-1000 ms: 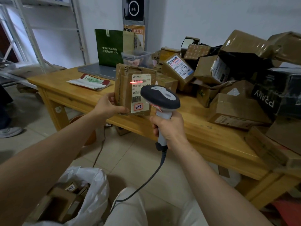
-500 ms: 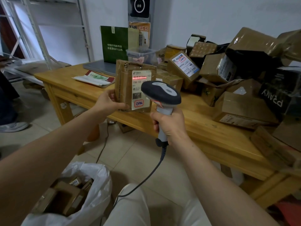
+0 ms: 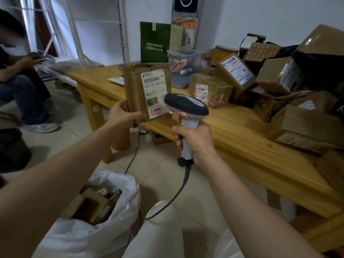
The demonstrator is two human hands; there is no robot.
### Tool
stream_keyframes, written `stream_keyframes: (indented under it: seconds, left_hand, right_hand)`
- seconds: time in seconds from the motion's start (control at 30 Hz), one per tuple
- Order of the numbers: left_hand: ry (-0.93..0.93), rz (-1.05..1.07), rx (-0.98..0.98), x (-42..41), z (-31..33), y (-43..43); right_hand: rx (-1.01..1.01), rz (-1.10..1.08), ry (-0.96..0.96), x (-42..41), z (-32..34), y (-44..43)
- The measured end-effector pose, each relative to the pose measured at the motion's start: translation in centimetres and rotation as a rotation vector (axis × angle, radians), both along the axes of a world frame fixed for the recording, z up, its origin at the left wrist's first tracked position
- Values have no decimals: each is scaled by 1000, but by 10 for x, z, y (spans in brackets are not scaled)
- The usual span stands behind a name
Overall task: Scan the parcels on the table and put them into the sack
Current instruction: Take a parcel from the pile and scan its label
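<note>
**Scan line gone, parcel raised**

Since the earlier frames the red line has left the label (image 3: pixel 153 94), the parcel (image 3: pixel 135 86) sits higher, and the view has swung left, bringing in a seated person (image 3: pixel 24 86).

Head view: the left grip (image 3: pixel 122 118) pinches the parcel's lower left corner, with the thumb on the front. It holds the parcel upright above the near edge of the table (image 3: pixel 232 131), label facing the camera. The right grip (image 3: pixel 193 140) is wrapped round the handle of the scanner (image 3: pixel 186 107), whose dark head overlaps the label's lower right corner. Its cable (image 3: pixel 178 192) hangs toward the floor (image 3: pixel 162 168).

The wooden table carries a heap of boxes (image 3: pixel 210 90) on its right half, a clear tub (image 3: pixel 183 66), a green bag (image 3: pixel 155 42) against the white wall and an envelope (image 3: pixel 116 81). The white sack (image 3: pixel 119 185) stands open on the tiled floor at lower left, with boxes inside. Metal shelving (image 3: pixel 74 34) stands behind the seated person.

The left fingers are hidden behind the parcel. The scanner's window faces away. Small print on the label is blurred. The sack's base and the heap's right side run out of frame.
</note>
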State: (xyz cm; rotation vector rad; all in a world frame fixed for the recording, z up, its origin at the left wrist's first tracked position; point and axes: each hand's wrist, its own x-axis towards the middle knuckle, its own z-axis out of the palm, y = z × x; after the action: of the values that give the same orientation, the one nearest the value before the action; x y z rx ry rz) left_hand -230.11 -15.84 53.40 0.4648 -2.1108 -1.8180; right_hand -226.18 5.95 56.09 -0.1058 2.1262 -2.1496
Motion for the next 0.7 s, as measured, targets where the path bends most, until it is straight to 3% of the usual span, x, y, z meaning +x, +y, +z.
stream_keyframes:
  seconds: [0.13,0.27,0.47,0.6,0.7]
  left_hand:
    - [-11,278,100,36,-40,-40]
    - [-187,435,50,76,-95,-76]
    - [-504,411,-7,115,-180,-111]
    - [-583,365,19,119,-244,-126]
    - [-694,351,-103,114,-287,-133]
  right_hand:
    - [34,101,-104,5,-28,-30]
    - [72,207,-203,12,-57,-60]
    - [139,321,-354,7,-103,-99]
    - [232,333,-413,0,-132,-120]
    - [260,318,-475,-11,-156,-134]
